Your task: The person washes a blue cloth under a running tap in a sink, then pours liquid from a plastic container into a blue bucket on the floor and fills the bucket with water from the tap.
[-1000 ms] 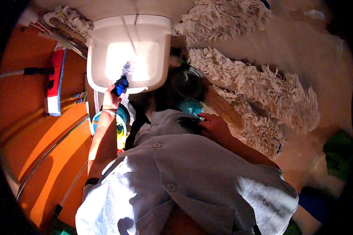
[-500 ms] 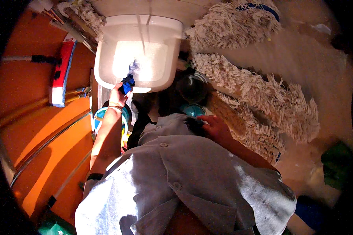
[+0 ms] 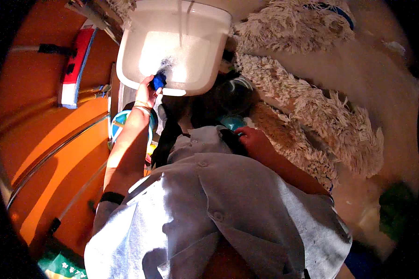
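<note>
At the lower rim of a white basin (image 3: 200, 51), my left hand (image 3: 147, 88) is closed around a crumpled blue cloth (image 3: 158, 80). A speckled, bluish patch (image 3: 165, 63) shows on the lit inside of the basin just above the cloth. My right hand (image 3: 250, 137) has its fingers curled by a dark patch (image 3: 233, 139) at the waist of my grey buttoned garment (image 3: 246, 186); what they hold, if anything, is hidden. A turquoise container (image 3: 233, 122) lies just beyond that hand.
Shaggy cream mop heads (image 3: 307, 102) lie on the right. A red-and-white flat mop (image 3: 84, 46) is against the orange surface (image 3: 42, 139) on the left. A turquoise bucket (image 3: 116, 125) is beside my left forearm, a dark bucket (image 3: 230, 95) right of the basin, a green bag (image 3: 60, 262) at lower left.
The view has shifted, so the basin sits higher and further right. My left hand has moved with it, still holding the cloth at the rim. My right hand stays by my waist.
</note>
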Motion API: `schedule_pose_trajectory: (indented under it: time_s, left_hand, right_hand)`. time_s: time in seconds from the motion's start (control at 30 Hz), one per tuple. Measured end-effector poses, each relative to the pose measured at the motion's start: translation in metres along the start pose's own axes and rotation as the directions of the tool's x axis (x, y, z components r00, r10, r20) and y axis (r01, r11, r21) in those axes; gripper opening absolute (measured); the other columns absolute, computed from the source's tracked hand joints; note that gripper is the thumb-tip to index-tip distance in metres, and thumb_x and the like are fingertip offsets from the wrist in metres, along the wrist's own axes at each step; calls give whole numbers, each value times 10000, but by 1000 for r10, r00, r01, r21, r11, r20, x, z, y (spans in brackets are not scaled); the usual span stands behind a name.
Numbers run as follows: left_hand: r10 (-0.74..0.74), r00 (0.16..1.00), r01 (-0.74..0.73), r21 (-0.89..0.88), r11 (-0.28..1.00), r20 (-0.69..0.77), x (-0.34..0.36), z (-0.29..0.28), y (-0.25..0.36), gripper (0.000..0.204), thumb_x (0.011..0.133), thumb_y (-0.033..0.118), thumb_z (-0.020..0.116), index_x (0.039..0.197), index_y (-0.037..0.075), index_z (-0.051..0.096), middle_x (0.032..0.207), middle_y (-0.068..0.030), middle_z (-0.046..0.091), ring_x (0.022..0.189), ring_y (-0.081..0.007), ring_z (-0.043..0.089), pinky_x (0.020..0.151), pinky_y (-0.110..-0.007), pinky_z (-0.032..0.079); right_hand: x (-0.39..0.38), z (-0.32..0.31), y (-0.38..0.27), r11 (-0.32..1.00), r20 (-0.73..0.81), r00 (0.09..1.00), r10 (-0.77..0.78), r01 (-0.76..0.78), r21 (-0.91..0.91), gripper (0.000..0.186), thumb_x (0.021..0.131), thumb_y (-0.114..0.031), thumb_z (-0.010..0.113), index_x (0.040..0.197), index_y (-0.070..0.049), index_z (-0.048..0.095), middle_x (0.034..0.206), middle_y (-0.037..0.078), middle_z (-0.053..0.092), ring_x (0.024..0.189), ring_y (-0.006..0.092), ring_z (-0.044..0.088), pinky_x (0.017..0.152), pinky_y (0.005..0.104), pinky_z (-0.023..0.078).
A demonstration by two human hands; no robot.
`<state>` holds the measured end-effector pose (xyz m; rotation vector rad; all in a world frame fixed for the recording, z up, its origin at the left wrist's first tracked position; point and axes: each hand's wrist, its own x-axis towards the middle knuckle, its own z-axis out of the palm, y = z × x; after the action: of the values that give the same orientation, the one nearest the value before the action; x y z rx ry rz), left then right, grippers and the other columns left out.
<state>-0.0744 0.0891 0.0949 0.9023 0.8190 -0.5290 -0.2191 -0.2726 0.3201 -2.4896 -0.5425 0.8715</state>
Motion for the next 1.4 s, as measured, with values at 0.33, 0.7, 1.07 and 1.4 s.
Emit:
schedule_pose_trajectory:
  time_s: [0.33,0.7,1.07,1.4]
  left_hand:
    - [65,956,-269,766,584,287,-81,-84,-44,408,870,303,625,1160,19,585,1003,-47,628,949,-131,549,863,-261,425]
    - [-257,961,109,722,684,98,-198,-41,-46,425,881,413,602,1052,25,639,831,-30,629,683,-101,544,622,-237,437]
    - [48,997,-79,851,519,64,-199,-73,-97,280,848,137,561,1087,5,620,1007,-126,663,895,-209,605,810,-301,473]
    - [598,724,-419,908,-17,344,-130,-67,-100,196,797,187,671,770,78,511,731,-136,552,729,-351,583,601,-413,466]
  right_hand:
    - [-80,115,122,898,-90,930,357,-315,306,332,877,-208,605,1167,-47,591,1072,148,626,996,251,601,852,346,486]
    - [-5,79,79,61,549,627,552,-687,724,606,950,-542,362,1095,-9,613,1068,152,641,959,246,591,917,374,401]
    - [36,129,144,244,474,747,466,-623,743,381,857,-399,598,953,-37,670,901,95,664,784,198,607,712,327,471]
    - [87,201,182,714,-57,778,626,-542,443,368,732,-388,728,774,-24,694,718,133,657,679,231,625,642,373,476]
